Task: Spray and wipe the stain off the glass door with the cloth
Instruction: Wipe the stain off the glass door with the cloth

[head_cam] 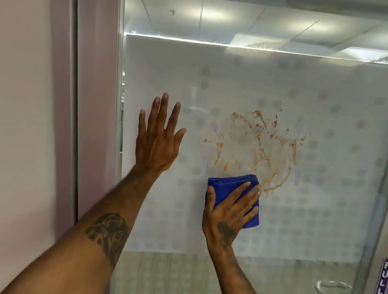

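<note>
While the orange stain [259,147] is smeared thin over the frosted glass door [314,210], wiping looks partly done; the right hand [228,214] presses its spread fingers on the blue cloth [228,187] just under it; the left hand [157,140] lies flat and empty beside it; no spray bottle shows.

Blue cloth [234,198]; orange-brown smeared stain [258,150] on glass door [326,212] with frosted white film, grey dot pattern. Blue PULL sign [383,277], white letters. Pale purple wall [13,76].
</note>
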Action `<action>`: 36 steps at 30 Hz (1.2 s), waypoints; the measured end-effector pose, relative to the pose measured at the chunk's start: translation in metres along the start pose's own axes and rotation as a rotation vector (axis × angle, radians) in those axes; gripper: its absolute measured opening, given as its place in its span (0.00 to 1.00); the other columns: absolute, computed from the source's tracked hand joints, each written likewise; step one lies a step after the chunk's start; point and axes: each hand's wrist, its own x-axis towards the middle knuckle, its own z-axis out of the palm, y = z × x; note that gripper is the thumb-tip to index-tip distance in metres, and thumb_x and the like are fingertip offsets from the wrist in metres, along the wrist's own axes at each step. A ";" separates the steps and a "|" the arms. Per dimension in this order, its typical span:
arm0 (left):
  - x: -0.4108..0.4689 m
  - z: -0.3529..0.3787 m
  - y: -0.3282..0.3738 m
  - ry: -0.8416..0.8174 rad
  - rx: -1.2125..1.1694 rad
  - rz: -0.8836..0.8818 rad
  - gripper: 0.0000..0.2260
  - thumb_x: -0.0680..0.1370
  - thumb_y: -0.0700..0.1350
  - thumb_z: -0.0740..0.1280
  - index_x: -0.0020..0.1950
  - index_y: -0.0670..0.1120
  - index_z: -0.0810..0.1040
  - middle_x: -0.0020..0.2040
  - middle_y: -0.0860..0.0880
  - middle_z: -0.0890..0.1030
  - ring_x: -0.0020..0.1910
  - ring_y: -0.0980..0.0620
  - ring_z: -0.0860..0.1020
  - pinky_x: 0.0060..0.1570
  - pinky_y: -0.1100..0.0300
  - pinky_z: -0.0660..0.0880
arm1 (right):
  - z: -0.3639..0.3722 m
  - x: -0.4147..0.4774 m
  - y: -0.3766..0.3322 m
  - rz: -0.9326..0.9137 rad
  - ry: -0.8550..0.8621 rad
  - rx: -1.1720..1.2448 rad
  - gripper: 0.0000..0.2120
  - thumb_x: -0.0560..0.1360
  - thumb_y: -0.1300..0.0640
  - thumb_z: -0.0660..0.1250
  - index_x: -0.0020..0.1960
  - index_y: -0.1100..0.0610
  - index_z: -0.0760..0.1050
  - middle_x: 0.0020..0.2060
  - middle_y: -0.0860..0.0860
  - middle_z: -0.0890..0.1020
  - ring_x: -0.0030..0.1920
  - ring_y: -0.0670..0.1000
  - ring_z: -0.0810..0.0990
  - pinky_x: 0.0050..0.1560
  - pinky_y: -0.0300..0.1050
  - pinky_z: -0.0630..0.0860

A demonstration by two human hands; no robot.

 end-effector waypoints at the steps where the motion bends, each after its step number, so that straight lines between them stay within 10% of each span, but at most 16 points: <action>1: 0.001 0.002 0.000 0.012 0.001 0.000 0.30 0.84 0.61 0.45 0.83 0.49 0.49 0.82 0.42 0.51 0.81 0.42 0.50 0.78 0.41 0.49 | 0.000 0.000 0.000 -0.023 0.014 0.000 0.46 0.78 0.30 0.53 0.78 0.67 0.55 0.77 0.67 0.57 0.77 0.67 0.59 0.73 0.66 0.61; 6: -0.002 0.008 0.002 0.062 -0.061 -0.005 0.29 0.85 0.60 0.47 0.83 0.50 0.47 0.83 0.43 0.49 0.82 0.43 0.48 0.78 0.40 0.47 | 0.007 -0.006 0.032 -0.150 0.034 -0.041 0.44 0.78 0.32 0.55 0.78 0.67 0.57 0.77 0.66 0.58 0.77 0.65 0.58 0.73 0.67 0.60; 13: -0.001 0.004 0.003 0.054 -0.117 -0.016 0.29 0.85 0.61 0.45 0.83 0.51 0.45 0.83 0.44 0.48 0.82 0.43 0.47 0.78 0.40 0.47 | -0.004 0.052 0.022 0.249 0.113 0.144 0.39 0.81 0.36 0.53 0.79 0.65 0.53 0.78 0.64 0.58 0.77 0.63 0.59 0.70 0.64 0.65; 21: -0.001 0.004 0.003 0.059 -0.131 -0.016 0.29 0.84 0.62 0.44 0.83 0.52 0.44 0.83 0.44 0.47 0.82 0.43 0.46 0.78 0.40 0.47 | -0.004 0.029 0.066 -0.007 0.037 0.007 0.42 0.80 0.34 0.53 0.80 0.63 0.50 0.79 0.64 0.55 0.78 0.63 0.57 0.72 0.64 0.62; 28: -0.002 0.003 0.013 0.075 -0.139 -0.089 0.29 0.84 0.61 0.46 0.83 0.53 0.44 0.83 0.46 0.46 0.82 0.45 0.45 0.78 0.38 0.47 | -0.021 0.114 0.069 0.614 0.069 0.368 0.38 0.81 0.37 0.51 0.81 0.60 0.46 0.80 0.61 0.52 0.79 0.61 0.53 0.75 0.62 0.54; 36: -0.006 0.009 0.014 0.133 -0.128 -0.084 0.29 0.84 0.60 0.47 0.83 0.51 0.44 0.83 0.46 0.46 0.82 0.45 0.45 0.78 0.38 0.47 | -0.024 0.099 0.100 0.095 0.034 0.220 0.43 0.78 0.32 0.51 0.81 0.58 0.44 0.80 0.60 0.51 0.79 0.59 0.52 0.76 0.60 0.52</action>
